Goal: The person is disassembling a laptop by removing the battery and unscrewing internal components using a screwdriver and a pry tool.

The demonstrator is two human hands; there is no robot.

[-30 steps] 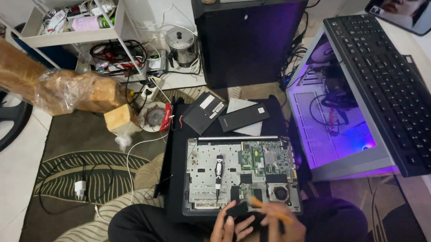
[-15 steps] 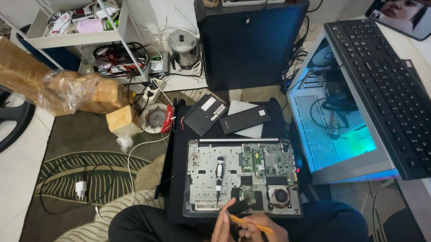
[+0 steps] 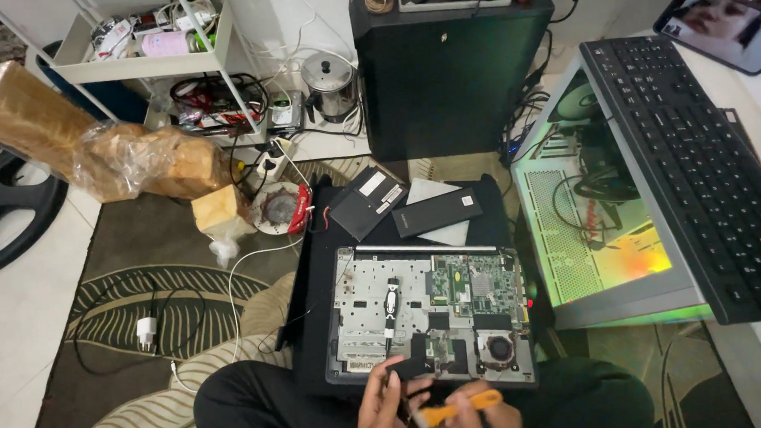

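An opened laptop (image 3: 367, 313) lies bottom-up on a black mat across my lap, its green circuit board (image 3: 472, 284) and round fan (image 3: 500, 347) exposed. A black and white screwdriver (image 3: 390, 306) rests on the bare metal chassis. My left hand (image 3: 381, 402) pinches a small black part (image 3: 411, 368) at the laptop's near edge. Just to its right, my right hand (image 3: 484, 423) grips an orange pry tool (image 3: 457, 409) with its tip pointing toward the left hand.
Black flat parts (image 3: 365, 202) and a black slab (image 3: 437, 212) lie beyond the laptop. A lit computer case (image 3: 596, 243) and a keyboard (image 3: 704, 170) stand right. A black tower (image 3: 444, 70), a white shelf (image 3: 146, 45), wrapped brown packages (image 3: 80, 142) and a white charger (image 3: 147, 332) are around.
The camera view shifted slightly and the case lighting turned from purple to green and orange. My hands moved a little at the laptop's near edge, the orange tool now lying lower.
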